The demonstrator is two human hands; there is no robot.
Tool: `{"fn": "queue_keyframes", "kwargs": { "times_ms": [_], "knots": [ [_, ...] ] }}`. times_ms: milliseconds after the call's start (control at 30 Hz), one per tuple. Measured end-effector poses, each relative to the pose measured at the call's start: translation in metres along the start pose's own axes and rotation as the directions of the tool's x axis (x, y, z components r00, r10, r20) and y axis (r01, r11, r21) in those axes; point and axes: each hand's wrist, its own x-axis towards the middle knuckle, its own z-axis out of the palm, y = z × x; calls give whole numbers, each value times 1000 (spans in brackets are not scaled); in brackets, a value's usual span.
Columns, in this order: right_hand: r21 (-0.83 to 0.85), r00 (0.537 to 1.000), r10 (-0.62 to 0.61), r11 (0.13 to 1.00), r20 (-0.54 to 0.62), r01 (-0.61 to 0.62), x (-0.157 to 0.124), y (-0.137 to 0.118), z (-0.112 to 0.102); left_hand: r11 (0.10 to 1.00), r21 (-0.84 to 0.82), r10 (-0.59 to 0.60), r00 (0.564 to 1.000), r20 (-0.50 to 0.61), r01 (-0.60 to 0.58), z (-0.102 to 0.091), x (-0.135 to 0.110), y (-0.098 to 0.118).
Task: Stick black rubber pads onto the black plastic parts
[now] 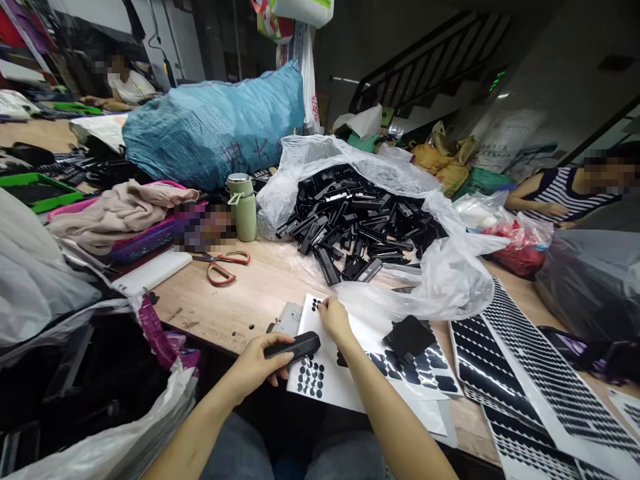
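Note:
My left hand (260, 363) is closed round a black plastic part (293, 347), held just above the table's near edge. My right hand (333, 317) pinches at small black dot stickers on a white sticker sheet (325, 383) lying in front of me; what is between the fingertips is too small to make out. Beyond the sheet, a heap of the same black plastic parts (357, 223) spills from an open clear plastic bag (450, 280).
Red-handled scissors (223, 265) and a green flask (243, 207) stand left of the heap. More black sticker sheets (540, 387) lie at right. A big blue sack (215, 127) sits behind. Two other people sit at the far left and right.

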Motion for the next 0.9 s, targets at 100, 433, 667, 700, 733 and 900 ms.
{"fn": "queue_keyframes", "kwargs": {
  "times_ms": [100, 433, 667, 700, 733, 900],
  "knots": [
    [74, 999, -28, 997, -24, 30, -14, -2, -20, 999, -33, 9, 992, 123, -5, 7, 11, -1],
    [262, 983, -64, 965, 172, 17, -79, -4, -31, 995, 98, 29, 998, 63, -35, 21, 41, -10],
    [294, 989, 25, 953, 148, -68, -80, -1, -21, 996, 87, 2, 999, 44, -6, 22, 42, -11],
    [293, 988, 23, 954, 151, -67, -80, -1, -21, 997, 83, -1, 999, 42, -3, 22, 42, -11],
    [289, 988, 18, 955, 150, -61, -80, -1, -22, 997, 79, -5, 999, 41, 1, 22, 43, -12],
    [269, 987, -19, 963, 160, -26, -80, 1, -22, 996, 83, -28, 999, 37, 24, 23, 42, -10]
  ]
}}
